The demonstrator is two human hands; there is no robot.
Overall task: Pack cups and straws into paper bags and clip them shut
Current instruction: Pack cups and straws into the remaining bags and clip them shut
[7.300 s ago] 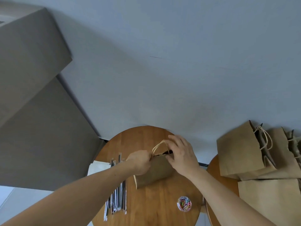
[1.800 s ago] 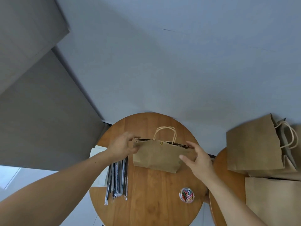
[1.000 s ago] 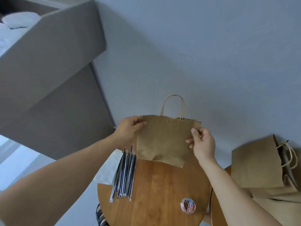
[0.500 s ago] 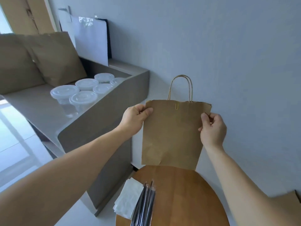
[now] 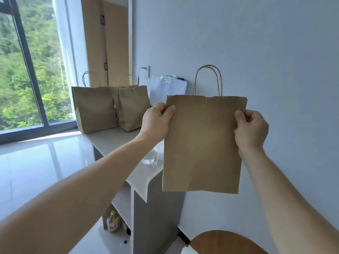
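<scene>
I hold a brown paper bag (image 5: pixel 202 143) upright in the air in front of the wall, its twine handles (image 5: pixel 208 80) pointing up. A yellow paper clip (image 5: pixel 204 103) pins its top edge shut near the left handle. My left hand (image 5: pixel 157 122) pinches the bag's upper left edge and my right hand (image 5: pixel 250 128) pinches the upper right edge. Part of a clear plastic cup (image 5: pixel 149 157) shows on the grey counter just behind my left wrist. The straws are out of view.
Two larger brown paper bags (image 5: pixel 95 109) (image 5: pixel 133 107) stand on the grey counter (image 5: pixel 113 140) by the window. A white sheet (image 5: pixel 167 88) leans on the wall behind them. The round wooden table's edge (image 5: pixel 223 241) shows bottom right. Shelves below the counter hold a package (image 5: pixel 112 221).
I have lifted the clipped bag off the table and raised it to eye level. My view has tilted up and left, so the table, straws and clip jar have dropped out of sight.
</scene>
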